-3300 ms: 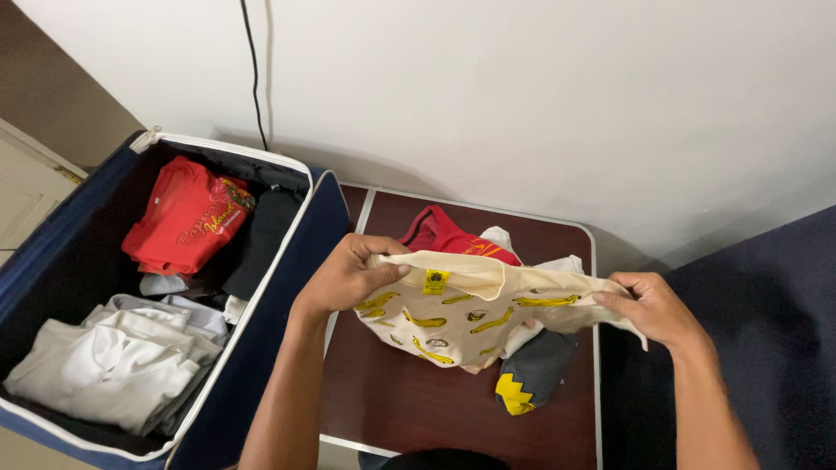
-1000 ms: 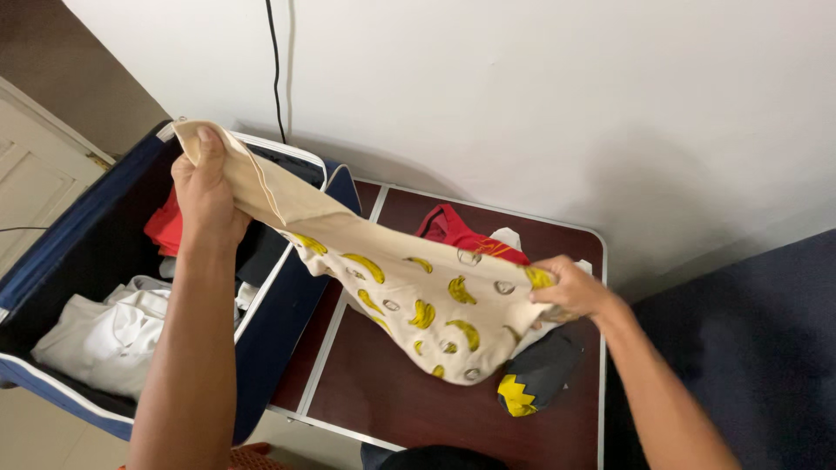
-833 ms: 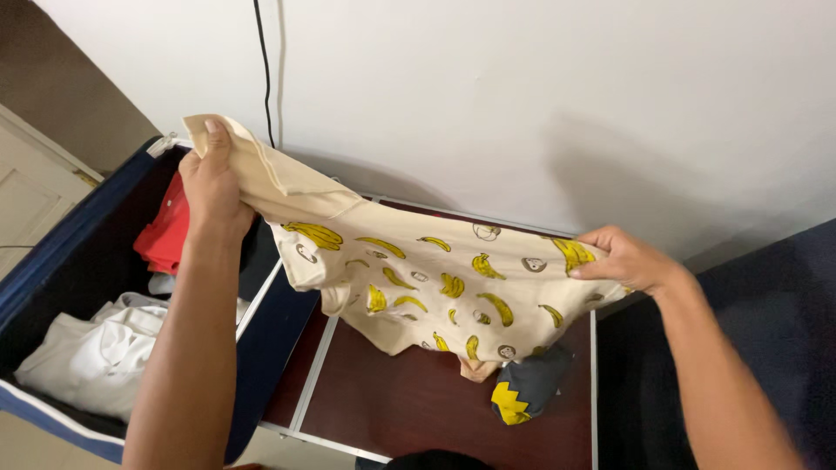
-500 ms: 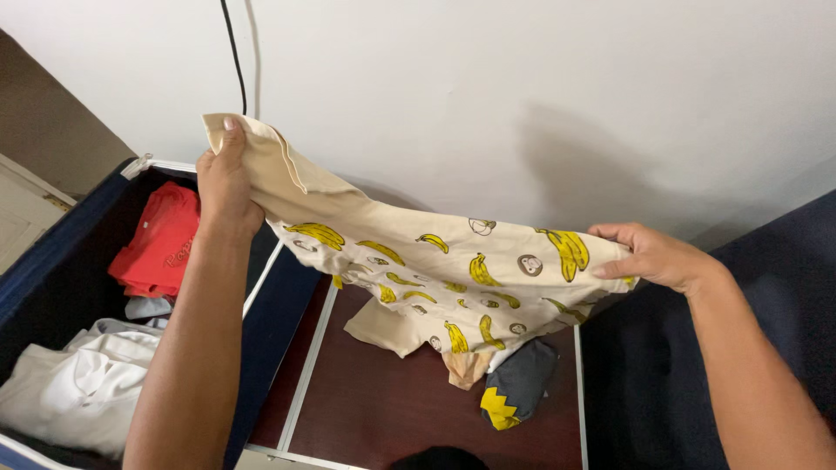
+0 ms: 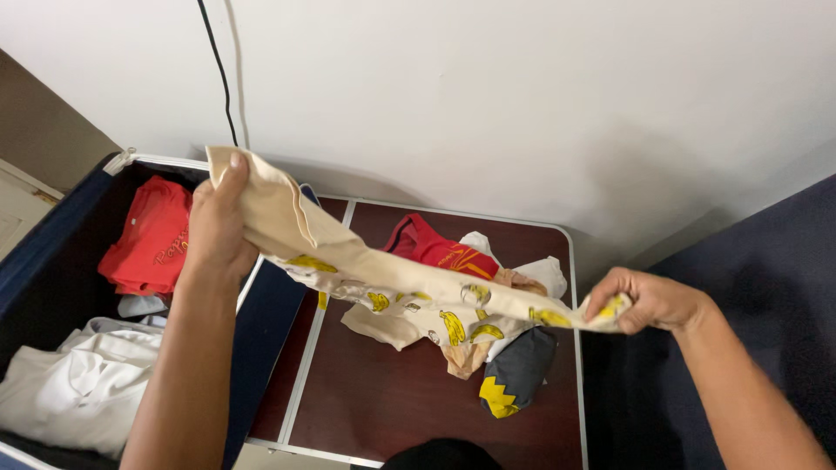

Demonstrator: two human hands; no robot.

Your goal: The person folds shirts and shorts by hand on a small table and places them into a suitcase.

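While the open navy suitcase (image 5: 52, 235) filled the left of the frame w/ a red folded shirt (image 5: 148, 235) upper left and white folded clothes (image 5: 78, 392) lower left, the work in hand looked like the fold/straighten step on the cream banana-print shirt (image 5: 409, 292). Left hand (image 5: 218, 222), upper left of centre, was clenched on one end of it, thumb on top, raised above the suitcase's near wall. Shirt ran as a narrow band down to the right hand (image 5: 640, 300), mid-right, fingers pinched shut on the other end; slack hung down onto the dark brown table (image 5: 392, 400). Next move prob. called for even tension and a flat spot. Room was tight: a clothes pile (image 5: 475, 257) and a grey-yellow garment (image 5: 514, 374) took up the table's centre-right, its right edge was close, bare top only lower centre; white wall (image 5: 522, 87) just behind.
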